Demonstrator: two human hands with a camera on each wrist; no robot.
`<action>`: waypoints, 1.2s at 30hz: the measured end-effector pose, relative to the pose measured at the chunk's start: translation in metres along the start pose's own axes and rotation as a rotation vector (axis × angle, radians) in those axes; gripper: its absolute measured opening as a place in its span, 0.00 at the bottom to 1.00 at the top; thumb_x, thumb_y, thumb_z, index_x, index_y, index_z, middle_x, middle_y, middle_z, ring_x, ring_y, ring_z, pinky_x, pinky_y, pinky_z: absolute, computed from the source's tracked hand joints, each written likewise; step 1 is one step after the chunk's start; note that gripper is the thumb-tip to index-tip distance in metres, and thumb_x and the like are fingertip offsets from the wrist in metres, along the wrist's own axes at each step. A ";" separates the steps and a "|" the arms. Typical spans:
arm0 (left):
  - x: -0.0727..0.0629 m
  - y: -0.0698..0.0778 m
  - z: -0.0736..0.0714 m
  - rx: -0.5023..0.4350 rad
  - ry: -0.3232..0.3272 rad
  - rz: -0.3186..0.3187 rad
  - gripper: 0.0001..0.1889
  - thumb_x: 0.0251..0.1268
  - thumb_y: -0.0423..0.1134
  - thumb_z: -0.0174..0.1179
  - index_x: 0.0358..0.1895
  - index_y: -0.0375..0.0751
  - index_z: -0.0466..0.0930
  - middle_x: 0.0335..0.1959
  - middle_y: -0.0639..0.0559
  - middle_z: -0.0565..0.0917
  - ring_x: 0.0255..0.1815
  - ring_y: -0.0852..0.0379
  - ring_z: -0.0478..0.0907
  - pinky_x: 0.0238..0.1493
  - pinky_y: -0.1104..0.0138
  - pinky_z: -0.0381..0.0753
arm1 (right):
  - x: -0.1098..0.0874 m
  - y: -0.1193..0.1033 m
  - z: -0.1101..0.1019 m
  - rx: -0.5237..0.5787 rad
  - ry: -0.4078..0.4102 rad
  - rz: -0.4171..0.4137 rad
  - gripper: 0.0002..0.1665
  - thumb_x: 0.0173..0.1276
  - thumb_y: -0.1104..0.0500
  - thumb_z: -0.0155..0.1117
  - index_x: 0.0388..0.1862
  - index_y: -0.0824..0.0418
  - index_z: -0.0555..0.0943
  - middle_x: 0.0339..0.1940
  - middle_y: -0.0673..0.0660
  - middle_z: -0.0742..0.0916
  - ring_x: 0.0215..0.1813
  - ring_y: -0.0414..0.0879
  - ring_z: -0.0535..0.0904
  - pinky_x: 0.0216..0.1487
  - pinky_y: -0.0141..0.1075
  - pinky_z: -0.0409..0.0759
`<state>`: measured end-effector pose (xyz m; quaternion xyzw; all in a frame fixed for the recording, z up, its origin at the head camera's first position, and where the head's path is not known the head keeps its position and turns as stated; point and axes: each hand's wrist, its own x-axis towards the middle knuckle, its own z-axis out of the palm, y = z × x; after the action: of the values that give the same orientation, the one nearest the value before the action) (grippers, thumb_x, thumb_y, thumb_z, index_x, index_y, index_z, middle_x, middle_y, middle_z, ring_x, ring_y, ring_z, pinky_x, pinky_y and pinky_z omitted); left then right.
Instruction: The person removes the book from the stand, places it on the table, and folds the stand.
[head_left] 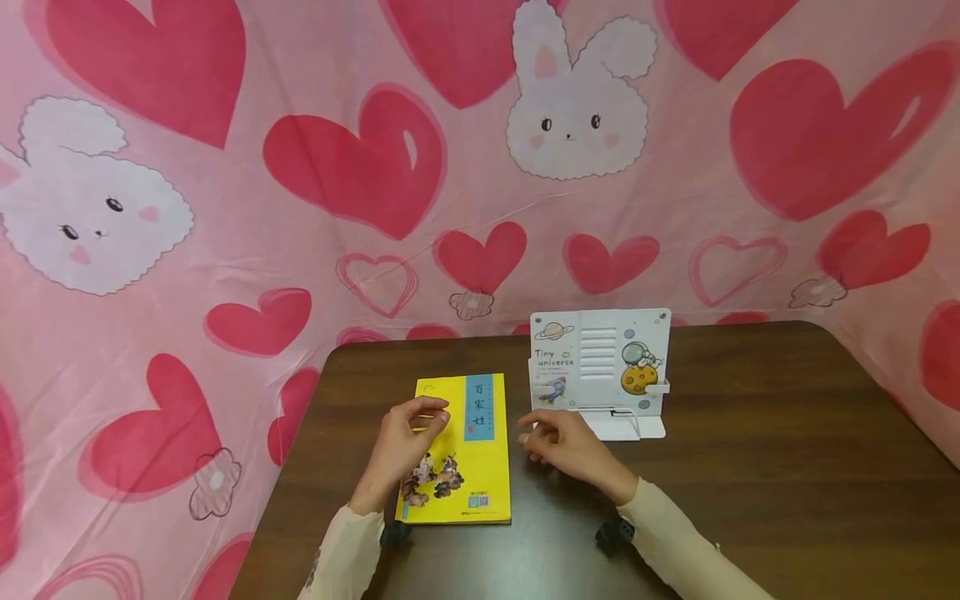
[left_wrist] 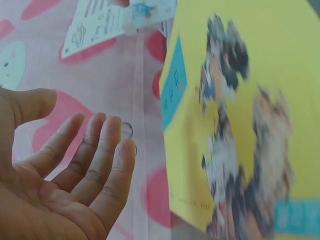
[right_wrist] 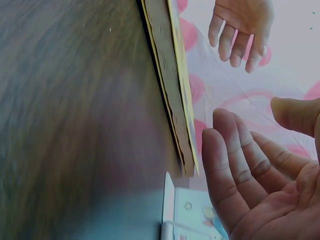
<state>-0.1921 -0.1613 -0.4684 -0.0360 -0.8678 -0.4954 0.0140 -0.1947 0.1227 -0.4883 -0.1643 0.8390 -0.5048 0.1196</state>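
Note:
A yellow book (head_left: pixel 465 467) with a blue title panel and small printed figures lies flat on the brown table (head_left: pixel 757 483). Over its left part hovers my left hand (head_left: pixel 408 437), fingers loosely bent and holding nothing. My right hand (head_left: pixel 566 446) is just right of the book, in front of a white book stand (head_left: pixel 596 358), also with nothing in its grasp. The left wrist view shows the left palm (left_wrist: pixel 70 190) beside the yellow cover, fingers apart from it. In the right wrist view the book's page edges (right_wrist: pixel 170 80) face the relaxed right fingers (right_wrist: pixel 240 160).
The stand, printed with a planet, a rocket and an astronaut, has a wire support and small side clips. A pink cloth (head_left: pixel 480 192) with hearts and rabbits hangs behind the table and along its left. Dark wrist devices (head_left: pixel 615 536) sit under both wrists.

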 end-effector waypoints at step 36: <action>0.041 0.043 0.068 -0.202 -0.051 0.118 0.16 0.72 0.38 0.66 0.60 0.46 0.84 0.56 0.41 0.88 0.54 0.46 0.89 0.58 0.55 0.88 | -0.021 0.011 -0.096 0.031 0.371 -0.048 0.19 0.74 0.60 0.67 0.57 0.73 0.83 0.46 0.73 0.89 0.39 0.57 0.91 0.36 0.38 0.90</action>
<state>-0.2290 -0.0785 -0.4639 -0.1010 -0.8100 -0.5774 0.0175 -0.2123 0.2134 -0.4530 -0.0862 0.8345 -0.5421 -0.0469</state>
